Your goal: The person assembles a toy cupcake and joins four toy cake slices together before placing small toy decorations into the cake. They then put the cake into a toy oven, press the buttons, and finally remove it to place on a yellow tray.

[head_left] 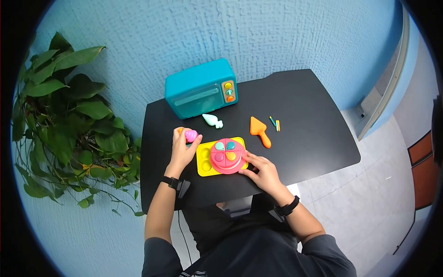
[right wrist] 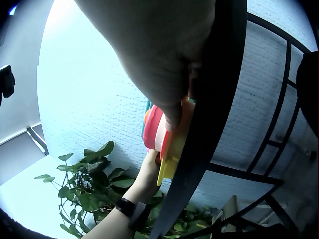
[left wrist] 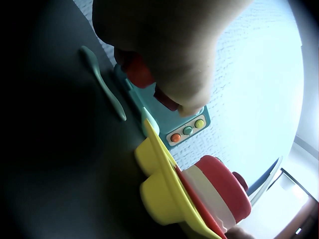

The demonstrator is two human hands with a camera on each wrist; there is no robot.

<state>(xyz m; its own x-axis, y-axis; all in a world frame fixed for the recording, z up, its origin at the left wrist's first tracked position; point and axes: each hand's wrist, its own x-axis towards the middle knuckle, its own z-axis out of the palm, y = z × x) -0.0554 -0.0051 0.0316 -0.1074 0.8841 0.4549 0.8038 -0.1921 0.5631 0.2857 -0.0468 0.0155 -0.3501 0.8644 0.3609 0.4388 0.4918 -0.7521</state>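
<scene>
In the head view my left hand (head_left: 181, 148) pinches a small pink swirled toy (head_left: 191, 135), with a bit of orange beside it. From the left wrist, red pieces (left wrist: 138, 72) show under the fingers; most of the held toy is hidden. My right hand (head_left: 264, 171) holds the right side of a pink toy cake (head_left: 234, 166), thumb and fingers spread along its edge. Four sections in different colours top the cake. It sits on the right part of a yellow muffin tray (head_left: 201, 171), whose round cups show at the left.
A teal toy oven (head_left: 198, 76) stands at the back. Nearby lie a mint piping-bag-shaped toy (head_left: 211, 120), an orange cake server (head_left: 257, 127) and several thin sticks (head_left: 278, 125). A green spoon (left wrist: 104, 85) lies left of the tray. A leafy plant (head_left: 87, 124) borders the table's left edge.
</scene>
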